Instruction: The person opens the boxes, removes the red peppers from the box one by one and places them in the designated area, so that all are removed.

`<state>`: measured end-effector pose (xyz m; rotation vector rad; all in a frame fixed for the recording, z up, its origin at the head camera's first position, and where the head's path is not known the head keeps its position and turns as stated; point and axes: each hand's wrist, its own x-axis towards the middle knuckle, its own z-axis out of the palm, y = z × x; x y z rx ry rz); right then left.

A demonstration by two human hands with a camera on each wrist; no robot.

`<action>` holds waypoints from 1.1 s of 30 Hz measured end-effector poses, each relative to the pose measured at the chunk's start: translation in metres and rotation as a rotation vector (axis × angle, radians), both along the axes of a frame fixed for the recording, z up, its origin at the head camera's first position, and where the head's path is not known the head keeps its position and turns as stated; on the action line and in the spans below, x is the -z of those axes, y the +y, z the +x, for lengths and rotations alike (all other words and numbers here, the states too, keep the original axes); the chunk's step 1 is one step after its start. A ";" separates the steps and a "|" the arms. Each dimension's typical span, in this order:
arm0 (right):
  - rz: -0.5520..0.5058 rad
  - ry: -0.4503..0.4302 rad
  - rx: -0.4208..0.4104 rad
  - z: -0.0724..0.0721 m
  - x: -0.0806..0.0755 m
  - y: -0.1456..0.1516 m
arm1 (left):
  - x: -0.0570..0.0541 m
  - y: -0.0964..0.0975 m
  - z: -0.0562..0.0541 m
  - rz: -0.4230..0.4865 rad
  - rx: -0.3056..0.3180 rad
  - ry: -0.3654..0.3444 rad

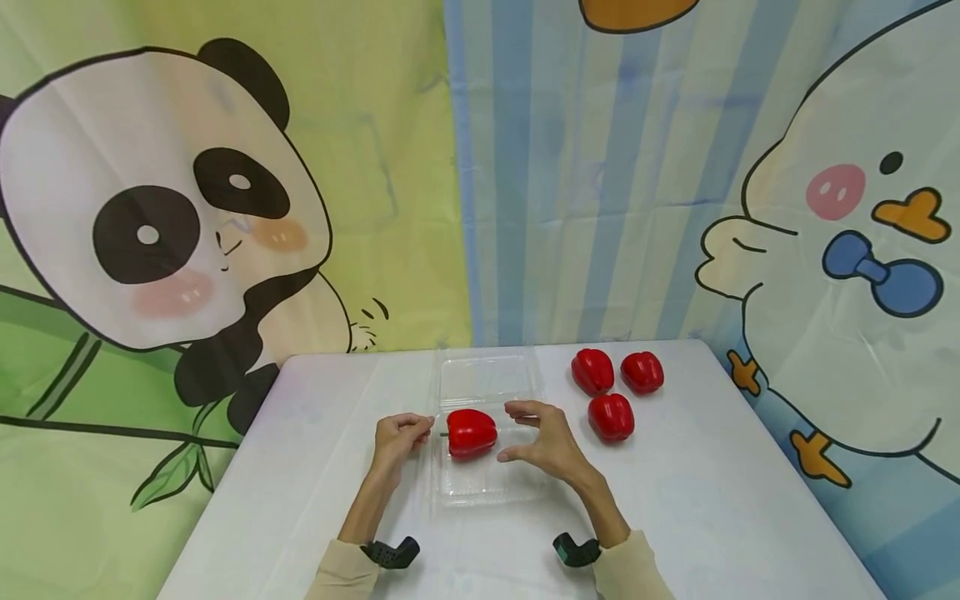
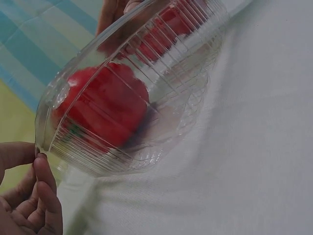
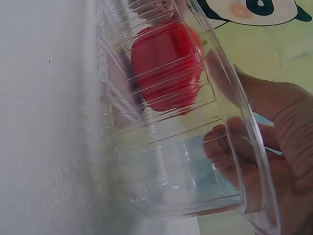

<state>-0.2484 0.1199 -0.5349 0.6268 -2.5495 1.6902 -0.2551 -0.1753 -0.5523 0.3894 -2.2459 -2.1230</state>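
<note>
A clear plastic container [image 1: 480, 492] lies on the table with its lid [image 1: 483, 379] folded back behind it. One red bell pepper [image 1: 471, 433] rests on its side in the container's left part, its green stem to the left. My left hand [image 1: 401, 442] pinches the container's left rim between thumb and forefinger, as the left wrist view also shows at the rim [image 2: 37, 142]. My right hand [image 1: 551, 442] is over the container's right side, thumb and fingers spread apart with nothing between them, a short way from the pepper.
To the right of the container, three more red bell peppers sit on the white table [image 1: 712, 500]: one at the front [image 1: 611, 417], one behind it [image 1: 592, 372] and one at the back right [image 1: 642, 372]. A printed curtain [image 1: 525, 208] hangs behind the table.
</note>
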 end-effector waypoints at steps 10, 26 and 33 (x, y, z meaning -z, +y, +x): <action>0.041 0.001 -0.018 -0.003 -0.005 -0.006 | 0.004 0.000 -0.001 -0.015 -0.011 0.000; 0.081 -0.023 -0.046 -0.008 -0.004 -0.013 | 0.001 0.002 -0.001 -0.011 -0.011 -0.001; 0.083 -0.036 -0.075 -0.012 -0.003 -0.016 | 0.002 0.002 -0.002 -0.007 -0.018 0.004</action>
